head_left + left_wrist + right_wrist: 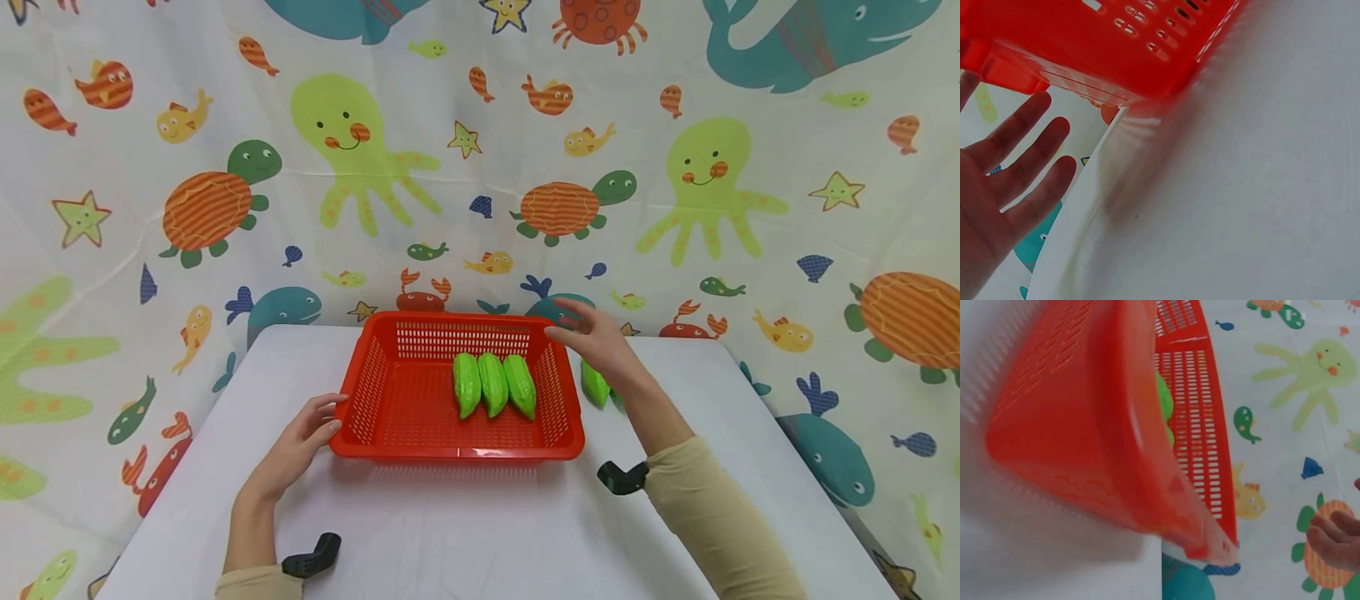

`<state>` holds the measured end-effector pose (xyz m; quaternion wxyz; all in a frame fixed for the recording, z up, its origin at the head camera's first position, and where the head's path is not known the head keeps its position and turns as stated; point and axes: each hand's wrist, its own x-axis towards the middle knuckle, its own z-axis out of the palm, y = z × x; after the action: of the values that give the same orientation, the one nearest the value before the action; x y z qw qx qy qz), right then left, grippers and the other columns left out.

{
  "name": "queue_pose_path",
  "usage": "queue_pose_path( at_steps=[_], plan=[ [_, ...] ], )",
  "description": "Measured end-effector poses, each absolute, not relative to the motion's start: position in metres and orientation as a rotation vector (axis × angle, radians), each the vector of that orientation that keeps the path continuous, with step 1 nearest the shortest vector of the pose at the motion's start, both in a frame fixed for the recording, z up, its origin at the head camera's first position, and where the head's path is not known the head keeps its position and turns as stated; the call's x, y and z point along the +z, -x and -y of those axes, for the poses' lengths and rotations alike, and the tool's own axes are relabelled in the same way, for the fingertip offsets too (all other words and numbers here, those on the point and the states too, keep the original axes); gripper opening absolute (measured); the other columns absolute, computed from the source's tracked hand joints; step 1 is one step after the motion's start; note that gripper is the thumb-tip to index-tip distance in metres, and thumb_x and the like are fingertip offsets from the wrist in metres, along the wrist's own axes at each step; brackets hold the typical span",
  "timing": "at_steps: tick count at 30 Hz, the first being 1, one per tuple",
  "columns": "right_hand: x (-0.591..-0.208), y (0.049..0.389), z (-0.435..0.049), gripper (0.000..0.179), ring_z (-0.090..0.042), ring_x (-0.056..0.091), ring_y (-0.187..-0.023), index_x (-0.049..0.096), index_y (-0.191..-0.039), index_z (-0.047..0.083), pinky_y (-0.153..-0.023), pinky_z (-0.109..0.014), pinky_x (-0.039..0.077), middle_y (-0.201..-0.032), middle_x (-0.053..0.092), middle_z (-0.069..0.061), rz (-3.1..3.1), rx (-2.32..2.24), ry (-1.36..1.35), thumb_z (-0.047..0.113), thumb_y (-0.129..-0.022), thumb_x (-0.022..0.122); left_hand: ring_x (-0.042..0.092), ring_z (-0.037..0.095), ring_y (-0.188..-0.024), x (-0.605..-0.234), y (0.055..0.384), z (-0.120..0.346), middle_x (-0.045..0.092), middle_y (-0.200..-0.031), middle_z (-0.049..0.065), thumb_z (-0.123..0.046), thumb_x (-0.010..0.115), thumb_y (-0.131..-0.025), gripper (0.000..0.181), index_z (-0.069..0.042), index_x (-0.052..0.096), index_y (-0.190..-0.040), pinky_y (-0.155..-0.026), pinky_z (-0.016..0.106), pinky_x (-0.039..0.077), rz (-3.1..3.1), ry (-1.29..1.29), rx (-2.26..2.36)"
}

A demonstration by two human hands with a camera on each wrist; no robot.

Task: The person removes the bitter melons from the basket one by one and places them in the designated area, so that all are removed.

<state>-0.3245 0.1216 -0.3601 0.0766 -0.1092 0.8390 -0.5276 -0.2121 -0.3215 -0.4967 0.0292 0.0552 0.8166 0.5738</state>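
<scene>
In front of me, a red plastic basket (457, 452) sits on the white table (450, 533), three bright green, ridged fruits (492, 385) lying side by side in its right half. The person's left hand (303, 433) is at the basket's left side, fingers spread and fairly straight, grasping nothing; whether a fingertip touches the rim I can't quite tell. The right hand (596, 337) is raised near the far right corner, thumb and fingers parted around nothing, its grip loose. Just right of the basket, another green fruit (594, 385) lies partly hidden by that arm. Behind hangs a sea-animal cloth (465, 50) with octopuses and turtles.
</scene>
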Motion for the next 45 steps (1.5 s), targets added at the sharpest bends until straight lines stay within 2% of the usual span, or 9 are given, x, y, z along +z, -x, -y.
queue_pose_path(
  at_steps=[5,10,14,18,29,36,45],
  plan=[
    [-0.358,0.327,-0.111,0.065,-0.034,0.035,-0.140,0.037,-0.151,0.018,-0.108,-0.060,0.033,-0.155,0.034,-0.012,-2.450,-1.556,0.310,0.030,-0.093,0.067,0.045,0.035,-0.127,-0.497,0.212,0.322,0.042,-0.143,0.018,-0.035,0.052,-0.101,0.050,-0.017,0.038,-0.145,-0.095,0.047,0.050,-2.520,-0.170,1.767],
    [-0.340,0.315,-0.094,0.065,-0.036,0.036,-0.139,0.035,-0.151,0.011,-0.107,-0.056,0.036,-0.155,0.033,-0.011,-2.409,-1.527,0.362,0.023,-0.095,0.065,0.044,0.037,-0.128,-0.497,0.211,0.321,0.042,-0.144,0.017,-0.035,0.053,-0.100,0.051,-0.018,0.037,-0.146,-0.095,0.048,0.050,-2.515,-0.156,1.774],
    [-0.352,0.323,-0.089,0.066,-0.034,0.039,-0.137,0.038,-0.150,0.016,-0.106,-0.055,0.039,-0.153,0.037,-0.007,-2.413,-1.513,0.416,0.030,-0.093,0.068,0.045,0.035,-0.127,-0.497,0.211,0.321,0.043,-0.143,0.016,-0.036,0.052,-0.100,0.051,-0.018,0.038,-0.145,-0.095,0.046,0.050,-2.522,-0.151,1.767],
    [-0.364,0.333,-0.085,0.067,-0.030,0.041,-0.136,0.041,-0.148,0.022,-0.105,-0.054,0.039,-0.152,0.039,-0.003,-2.391,-1.507,0.407,0.037,-0.090,0.070,0.045,0.035,-0.127,-0.498,0.210,0.321,0.043,-0.143,0.015,-0.036,0.053,-0.100,0.051,-0.018,0.038,-0.145,-0.095,0.049,0.049,-2.518,-0.145,1.765],
    [-0.371,0.346,-0.068,0.063,-0.029,0.043,-0.134,0.044,-0.147,0.021,-0.104,-0.052,0.042,-0.150,0.041,-0.006,-2.367,-1.438,0.472,0.037,-0.090,0.069,0.045,0.036,-0.128,-0.496,0.211,0.320,0.043,-0.144,0.015,-0.037,0.053,-0.100,0.051,-0.020,0.038,-0.146,-0.097,0.053,0.048,-2.526,-0.159,1.761],
    [-0.374,0.346,-0.066,0.063,-0.032,0.043,-0.133,0.043,-0.147,0.015,-0.104,-0.052,0.042,-0.151,0.039,-0.011,-2.365,-1.421,0.463,0.032,-0.092,0.068,0.044,0.036,-0.128,-0.495,0.212,0.319,0.043,-0.144,0.016,-0.036,0.053,-0.100,0.051,-0.018,0.037,-0.145,-0.096,0.053,0.048,-2.525,-0.163,1.757],
    [-0.375,0.346,-0.061,0.060,-0.031,0.044,-0.133,0.045,-0.146,0.016,-0.104,-0.051,0.042,-0.151,0.039,-0.009,-2.369,-1.409,0.474,0.032,-0.093,0.068,0.045,0.034,-0.127,-0.495,0.211,0.319,0.043,-0.143,0.015,-0.037,0.053,-0.100,0.051,-0.020,0.038,-0.145,-0.096,0.050,0.049,-2.530,-0.150,1.751]
  ],
)
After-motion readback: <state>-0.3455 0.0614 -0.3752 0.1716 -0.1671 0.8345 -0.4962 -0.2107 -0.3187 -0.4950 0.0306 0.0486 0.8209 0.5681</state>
